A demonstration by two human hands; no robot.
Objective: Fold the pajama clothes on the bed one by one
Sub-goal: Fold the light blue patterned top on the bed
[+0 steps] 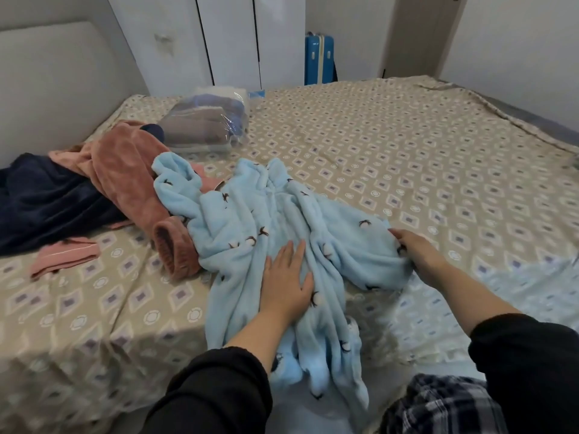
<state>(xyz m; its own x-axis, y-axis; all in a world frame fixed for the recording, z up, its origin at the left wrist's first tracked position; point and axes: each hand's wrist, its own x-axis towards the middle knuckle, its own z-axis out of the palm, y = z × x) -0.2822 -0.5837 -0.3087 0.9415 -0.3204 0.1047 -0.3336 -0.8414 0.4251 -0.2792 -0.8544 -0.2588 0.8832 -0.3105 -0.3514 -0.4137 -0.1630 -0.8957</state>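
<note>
Across the beige patterned bed (407, 145), a crumpled light-blue pajama (250, 220) lies at the near edge. The left hand (286, 283) presses flat on it, fingers (294, 255) straight; the right hand (413, 249) grips its right side, fingers curled into the fleece.

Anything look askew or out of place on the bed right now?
The light blue pajama is bunched and twisted, its lower end hanging off the bed edge. Unfolded pink clothes and navy clothes lie heaped at left.
</note>
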